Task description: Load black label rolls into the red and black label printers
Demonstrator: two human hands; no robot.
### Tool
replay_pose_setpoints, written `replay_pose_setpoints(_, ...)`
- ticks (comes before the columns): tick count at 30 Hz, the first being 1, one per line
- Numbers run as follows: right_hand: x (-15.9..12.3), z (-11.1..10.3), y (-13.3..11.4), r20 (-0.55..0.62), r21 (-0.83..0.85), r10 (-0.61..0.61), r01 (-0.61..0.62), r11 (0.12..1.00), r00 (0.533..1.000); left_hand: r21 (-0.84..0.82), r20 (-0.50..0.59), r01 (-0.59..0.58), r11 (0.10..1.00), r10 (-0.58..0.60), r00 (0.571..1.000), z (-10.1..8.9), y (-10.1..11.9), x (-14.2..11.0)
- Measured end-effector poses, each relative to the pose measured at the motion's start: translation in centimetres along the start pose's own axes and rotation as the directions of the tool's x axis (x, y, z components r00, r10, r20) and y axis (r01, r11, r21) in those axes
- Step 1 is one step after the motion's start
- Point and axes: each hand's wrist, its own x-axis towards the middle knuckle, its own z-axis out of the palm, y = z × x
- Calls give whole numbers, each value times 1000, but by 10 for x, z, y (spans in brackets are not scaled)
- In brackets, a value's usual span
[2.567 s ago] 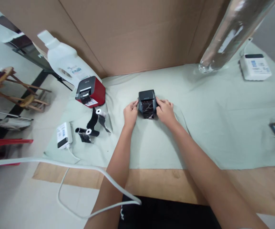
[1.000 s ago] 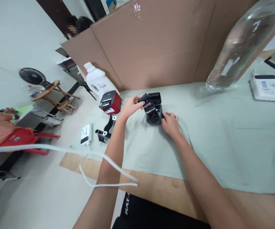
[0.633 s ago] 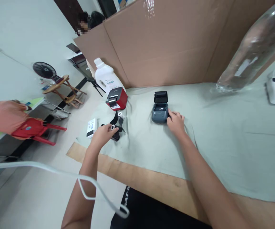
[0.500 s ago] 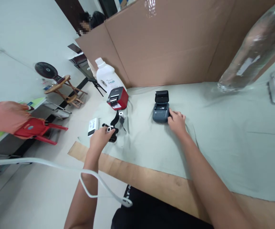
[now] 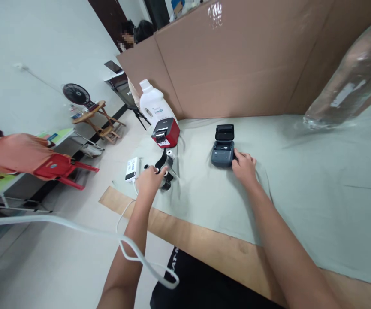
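A dark blue-grey portable label printer (image 5: 223, 153) stands on the cloth with its lid (image 5: 224, 132) raised. My right hand (image 5: 245, 166) is at its right side, fingers bent and gripping the edge. Over a cluster of small black rolls (image 5: 166, 185) with white cores is my left hand (image 5: 149, 180), its fingers closed around one of them; the hand partly covers the rolls. A loose black strip (image 5: 161, 159) and a small white roll (image 5: 170, 153) lie just beyond these fingers.
Behind the rolls stand a red and black printer (image 5: 169, 133) and a white jug (image 5: 155, 105). A white power bank (image 5: 132, 169) lies to the left. Cardboard (image 5: 236, 64) walls the back; a plastic-wrapped bundle (image 5: 339, 90) is right. A white cable (image 5: 76, 231) crosses the foreground.
The view has shifted a little, so the table appears further right. My left hand has moved slightly right with the black rolls. My right hand stays at the label printer, whose lid remains up.
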Motion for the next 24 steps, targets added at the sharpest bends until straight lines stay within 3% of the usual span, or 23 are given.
replay_pose_setpoints(2, 0, 0, -1, 4, -6, 1, -1, 1000, 1000, -14, -45, 45, 999, -45, 998, -3, -9, 8)
replay_pose_setpoints(6, 0, 0, 0, -1, -20, 8, -8, 1000, 1000, 8, -2, 9, 1000, -9, 1000, 1, -20, 24)
replay_pose_setpoints(8, 0, 0, 0, 0, -19, 6, -6, 1000, 1000, -56, -93, -42, 998, 36, 995, 2, -21, 28)
replay_pose_setpoints(10, 1, 1, 1, 1, -13, 1, -1, 1000, 1000, -233, -252, -141, 962, 80, 964, 0, -19, 29)
replay_pose_setpoints(12, 2, 3, 3, -1, -5, 9, -9, 1000, 1000, -492, -375, -281, 824, 91, 923, -4, -12, 29)
replay_pose_setpoints(15, 3, 4, 3, -8, 6, 22, -22, 1000, 1000, -752, -471, -484, 447, 148, 869, -6, 10, 28)
replay_pose_setpoints(17, 3, 4, 3, -7, 6, 23, -22, 1000, 1000, -777, -550, -590, 218, 220, 806, -4, 32, 27)
replay_pose_setpoints(19, 2, 3, 1, 3, 1, 31, -31, 1000, 1000, -755, -620, -654, 46, 274, 735, 2, 58, 24)
replay_pose_setpoints(22, 0, 0, -1, 23, -2, 42, -42, 999, 999, -731, -669, -671, -124, 324, 669, 17, 104, 18)
replay_pose_setpoints(24, -1, -3, -2, 27, 4, 33, -33, 999, 999, -751, -653, -633, -189, 349, 672, 31, 134, 14)
